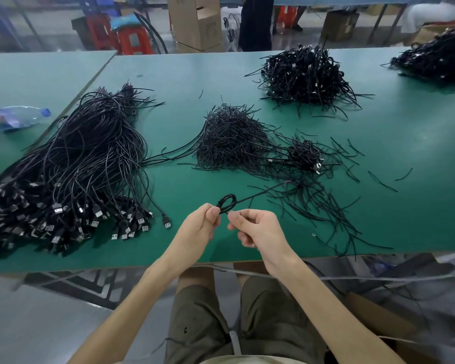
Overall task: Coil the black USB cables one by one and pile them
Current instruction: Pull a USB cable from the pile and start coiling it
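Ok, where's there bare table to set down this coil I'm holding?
Bare table lies between the loose cable bundle and the twist-tie heap, just ahead of your left hand holding the coil. A wider patch sits far right, between the big coiled pile and the near edge. Crowded: around the small coiled pile, with scattered ties.

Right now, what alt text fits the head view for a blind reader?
The left hand and right hand pinch a small black coil above a green table. A heap of loose cables lies at left; a coiled pile sits beyond.
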Action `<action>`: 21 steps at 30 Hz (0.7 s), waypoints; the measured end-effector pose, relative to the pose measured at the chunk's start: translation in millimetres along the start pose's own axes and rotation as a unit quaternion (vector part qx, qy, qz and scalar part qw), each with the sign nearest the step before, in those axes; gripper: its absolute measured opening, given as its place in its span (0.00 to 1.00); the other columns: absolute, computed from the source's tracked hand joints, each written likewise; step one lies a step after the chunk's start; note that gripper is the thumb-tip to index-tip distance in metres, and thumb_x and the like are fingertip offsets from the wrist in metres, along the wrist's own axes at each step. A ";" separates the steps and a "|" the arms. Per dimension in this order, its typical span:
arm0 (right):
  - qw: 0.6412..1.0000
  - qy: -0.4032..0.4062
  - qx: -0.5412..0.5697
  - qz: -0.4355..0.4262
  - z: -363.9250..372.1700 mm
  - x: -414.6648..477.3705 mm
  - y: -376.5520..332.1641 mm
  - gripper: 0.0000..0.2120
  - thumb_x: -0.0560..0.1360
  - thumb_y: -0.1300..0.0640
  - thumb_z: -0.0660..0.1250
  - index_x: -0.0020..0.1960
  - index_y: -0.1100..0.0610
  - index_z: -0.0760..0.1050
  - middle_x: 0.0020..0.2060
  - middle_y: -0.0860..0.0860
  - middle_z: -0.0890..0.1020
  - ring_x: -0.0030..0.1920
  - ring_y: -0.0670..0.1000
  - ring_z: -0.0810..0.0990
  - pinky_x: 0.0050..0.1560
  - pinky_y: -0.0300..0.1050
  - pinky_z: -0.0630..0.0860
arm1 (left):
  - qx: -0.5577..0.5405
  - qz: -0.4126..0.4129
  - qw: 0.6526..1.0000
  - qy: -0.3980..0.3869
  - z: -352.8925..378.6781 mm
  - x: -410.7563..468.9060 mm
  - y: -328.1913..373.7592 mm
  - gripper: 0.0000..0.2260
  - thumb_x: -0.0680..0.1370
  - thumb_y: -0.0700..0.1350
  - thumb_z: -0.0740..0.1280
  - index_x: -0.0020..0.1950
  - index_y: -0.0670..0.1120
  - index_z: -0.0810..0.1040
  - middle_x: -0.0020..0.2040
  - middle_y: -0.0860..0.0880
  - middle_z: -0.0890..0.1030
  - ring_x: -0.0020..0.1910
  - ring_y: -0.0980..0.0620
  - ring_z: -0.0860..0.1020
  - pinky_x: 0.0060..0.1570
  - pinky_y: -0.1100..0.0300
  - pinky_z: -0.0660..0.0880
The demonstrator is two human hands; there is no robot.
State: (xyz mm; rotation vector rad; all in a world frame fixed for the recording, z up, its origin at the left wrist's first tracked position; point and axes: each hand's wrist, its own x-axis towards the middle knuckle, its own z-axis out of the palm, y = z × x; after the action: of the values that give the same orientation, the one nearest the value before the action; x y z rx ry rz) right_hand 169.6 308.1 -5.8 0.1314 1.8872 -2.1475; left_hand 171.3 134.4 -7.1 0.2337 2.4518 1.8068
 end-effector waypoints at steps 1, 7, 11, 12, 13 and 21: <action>1.000 0.001 -0.009 -0.008 -1.1 -0.2 0.0 0.10 0.77 0.53 0.73 0.47 0.60 0.83 0.36 0.50 0.84 0.29 0.46 0.71 0.30 0.36 0.70 | -0.039 -0.013 0.999 -0.009 1.0 0.8 1.7 0.17 0.83 0.56 0.55 0.42 0.46 0.69 0.28 0.57 0.64 0.26 0.56 0.60 0.26 0.62 0.60; 0.999 -0.009 -0.037 -0.036 -3.9 0.1 -0.2 0.09 0.77 0.53 0.74 0.46 0.59 0.83 0.36 0.51 0.85 0.29 0.46 0.72 0.30 0.35 0.70 | -0.138 -0.074 0.987 -0.031 2.9 -0.3 14.4 0.17 0.84 0.54 0.54 0.42 0.43 0.69 0.32 0.51 0.61 0.25 0.54 0.58 0.28 0.54 0.53; 0.998 -0.039 -0.037 -0.024 -8.0 -0.4 -0.3 0.09 0.77 0.52 0.74 0.46 0.58 0.82 0.36 0.50 0.84 0.29 0.46 0.74 0.31 0.35 0.70 | -0.138 -0.086 0.986 -0.041 0.7 -1.6 19.1 0.17 0.85 0.52 0.54 0.43 0.43 0.68 0.32 0.51 0.61 0.26 0.54 0.57 0.28 0.56 0.54; 0.998 -0.038 -0.040 -0.027 -8.9 -0.8 -0.5 0.09 0.77 0.52 0.74 0.47 0.58 0.81 0.35 0.49 0.84 0.29 0.46 0.74 0.31 0.35 0.71 | -0.136 -0.087 0.986 -0.046 0.3 -2.1 19.5 0.16 0.86 0.51 0.54 0.43 0.43 0.68 0.32 0.51 0.61 0.26 0.54 0.58 0.28 0.56 0.54; 0.998 -0.031 -0.043 -0.034 -9.2 -1.3 -0.8 0.09 0.76 0.52 0.75 0.49 0.58 0.80 0.36 0.47 0.83 0.31 0.46 0.75 0.32 0.36 0.71 | -0.133 -0.090 0.986 -0.051 0.1 -2.5 20.0 0.16 0.86 0.51 0.54 0.43 0.43 0.68 0.32 0.51 0.61 0.26 0.53 0.57 0.28 0.55 0.54; 0.981 -0.050 -0.132 -0.133 -9.1 4.8 -10.2 0.26 0.71 0.52 0.78 0.66 0.44 0.75 0.63 0.47 0.79 0.56 0.44 0.81 0.59 0.44 0.76 | -0.130 -0.121 0.982 -0.063 2.1 -4.1 20.5 0.16 0.86 0.50 0.54 0.41 0.45 0.66 0.31 0.52 0.60 0.27 0.53 0.57 0.32 0.51 0.51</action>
State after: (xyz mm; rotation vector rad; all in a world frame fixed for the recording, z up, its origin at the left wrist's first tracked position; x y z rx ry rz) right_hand 161.3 317.5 1.5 -0.2948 2.2111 -1.9881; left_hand 177.2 141.6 11.7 0.0271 2.0324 1.9133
